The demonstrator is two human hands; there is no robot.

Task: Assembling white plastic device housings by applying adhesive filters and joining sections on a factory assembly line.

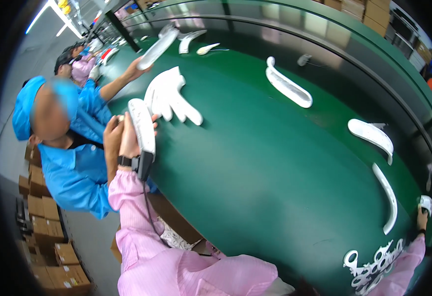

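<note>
My left hand [130,140] reaches out to the left and holds a long white curved plastic shell [141,121]. Most of that hand is hidden by the shell; fingertips show past its right edge. On the wrist sit a black strap and a black box [144,165] with a cable. Beside it is a co-worker's hand [111,143]. A white glove [168,93] lies just beyond on the green table. Far off to the right, my right hand [422,217] grips a small white curved part [426,203], its fingers partly hidden.
At left, a co-worker in blue [73,163] holds another white shell [159,49]. White curved pieces [287,84] [371,135] [386,197] are spread over the green table [255,177]. Several white ring-ended parts [374,266] lie by my right forearm. Cartons [60,266] stand on the floor.
</note>
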